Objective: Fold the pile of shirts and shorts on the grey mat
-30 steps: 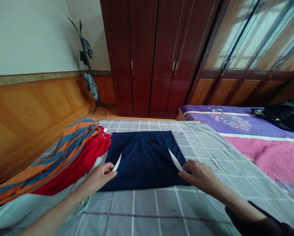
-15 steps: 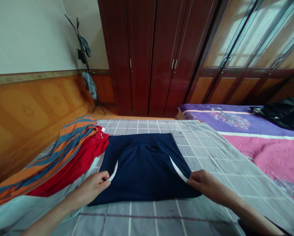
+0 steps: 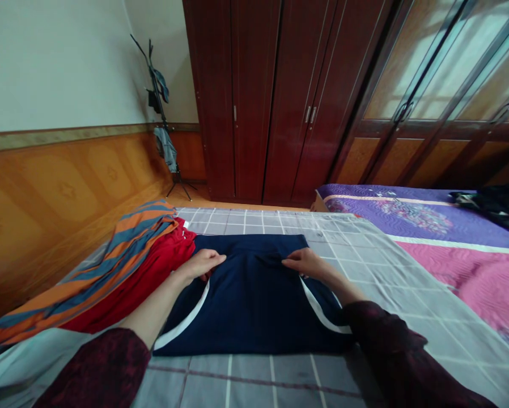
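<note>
Navy garment (image 3: 250, 306) lying flat at 12 o'clock right in front of me, on a grey checked bedsheet (image 3: 254, 374), with two curved white trim strips (image 3: 182, 317) running down its left and right sides. Both my hands are on it near its top edge, well apart, palms down, fingers together and pointing inward toward each other. My left hand (image 3: 201, 265) sits at the upper left of the navy garment, just above the top of the left trim strip. My right hand (image 3: 308, 262) sits at the upper right, on the fabric just above the right strip. The cloth looks a bit bunched under the right fingers (image 3: 292, 259). No clear pinch in either hand, as far as I can tell; neither is lifting anything.

My forearms are bare, with dark maroon sleeves (image 3: 390, 351) pushed up to them. Around 10 o'clock, touching the navy garment's left edge, a red garment (image 3: 152, 277) lies on the sheet, with an orange and blue striped garment (image 3: 105, 272) overlapping it further out. Wood-look wall panelling (image 3: 67, 192) at 9 to 10 o'clock. Coat stand (image 3: 163, 107) with clothes hanging at 11 o'clock. Dark red wooden wardrobe (image 3: 258, 96) at 12 o'clock, glass-panelled doors (image 3: 433, 68) at 1 o'clock. Purple and pink quilt (image 3: 458, 260) on the bed at 2 to 3 o'clock, black clothing (image 3: 488, 207) lying on it.
</note>
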Demonstrator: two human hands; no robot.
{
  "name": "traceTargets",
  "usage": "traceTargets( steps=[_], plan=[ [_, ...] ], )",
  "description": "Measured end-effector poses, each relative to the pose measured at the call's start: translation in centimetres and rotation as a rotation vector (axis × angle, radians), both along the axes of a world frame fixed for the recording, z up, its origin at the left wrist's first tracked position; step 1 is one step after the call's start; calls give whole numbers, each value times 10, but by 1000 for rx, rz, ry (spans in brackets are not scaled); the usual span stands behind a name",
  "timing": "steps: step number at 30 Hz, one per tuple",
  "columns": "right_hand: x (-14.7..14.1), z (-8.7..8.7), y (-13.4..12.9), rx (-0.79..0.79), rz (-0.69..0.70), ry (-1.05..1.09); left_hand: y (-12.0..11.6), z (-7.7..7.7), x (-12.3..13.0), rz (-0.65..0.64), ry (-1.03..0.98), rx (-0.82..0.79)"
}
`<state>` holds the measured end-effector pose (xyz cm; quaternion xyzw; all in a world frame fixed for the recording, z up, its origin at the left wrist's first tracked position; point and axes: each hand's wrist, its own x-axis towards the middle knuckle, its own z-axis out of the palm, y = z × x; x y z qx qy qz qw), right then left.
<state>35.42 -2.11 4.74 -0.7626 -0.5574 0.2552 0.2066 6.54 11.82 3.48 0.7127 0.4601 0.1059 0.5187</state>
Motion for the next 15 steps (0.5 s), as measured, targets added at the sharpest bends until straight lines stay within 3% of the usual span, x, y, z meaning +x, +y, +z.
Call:
traceTargets(
  steps=[3, 8, 15],
  plan=[
    [-1, -15, 20, 54, 15, 25, -1, -6, 6, 14, -58, 50],
    [-1, -33, 29, 252, 21, 1, -2, -17, 3, 10, -249, 178],
    [-3, -44, 30, 325, 7, -186, 9, -32, 5, -19, -217, 251]
  ],
)
